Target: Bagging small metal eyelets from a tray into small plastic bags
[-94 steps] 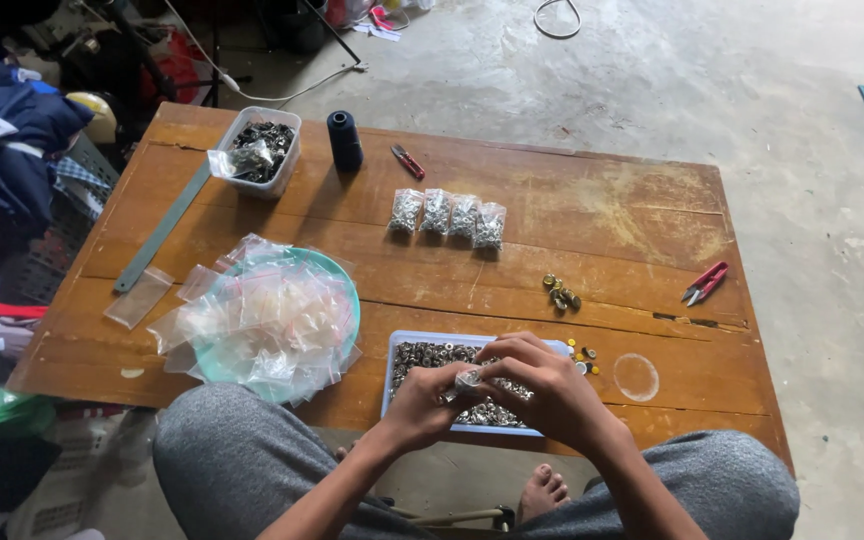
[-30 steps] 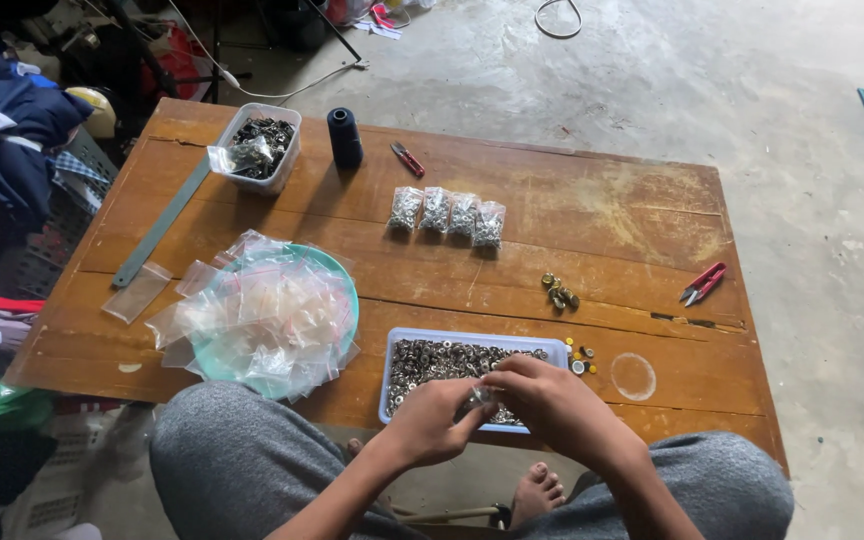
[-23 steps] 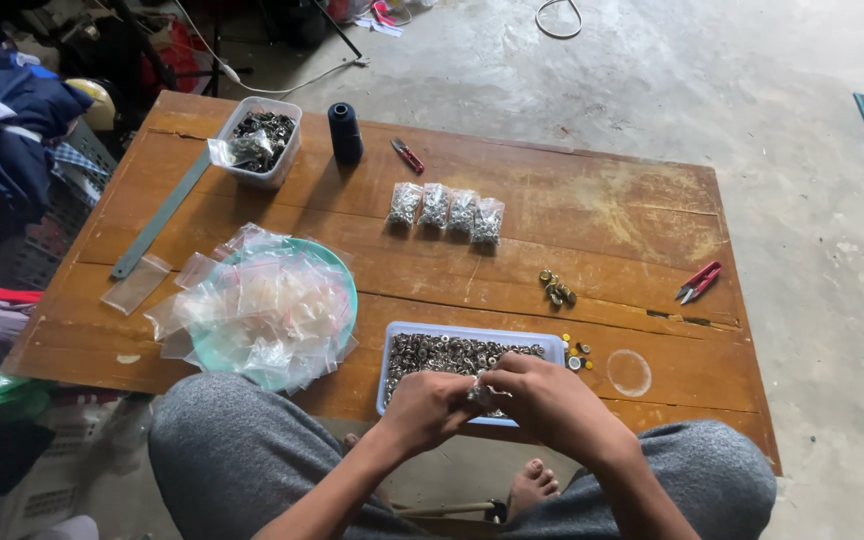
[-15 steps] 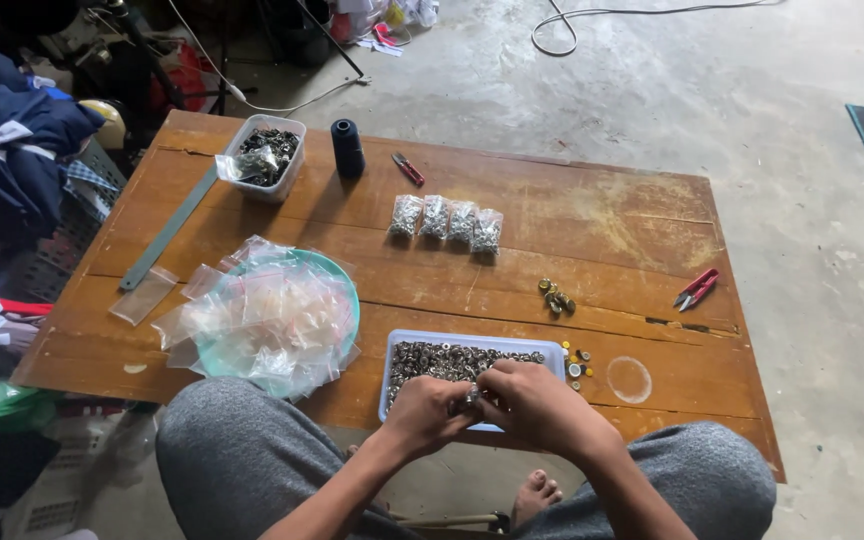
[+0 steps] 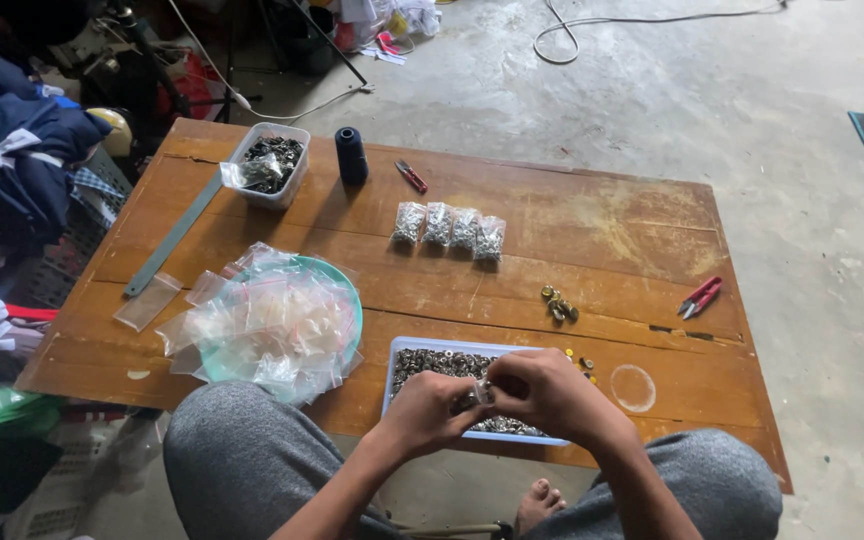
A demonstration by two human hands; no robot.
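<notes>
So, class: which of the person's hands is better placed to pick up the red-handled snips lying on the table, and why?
Right. The right hand sits on the same side as the red-handled snips, with bare wooden table between them. The left hand is farther away and would have to cross over the right hand and the tray of metal pieces.

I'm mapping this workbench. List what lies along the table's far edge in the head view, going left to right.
Grey metal ruler → clear tub of dark metal parts → dark thread spool → small red-handled snips → row of four filled clear bags, slightly nearer.
</notes>
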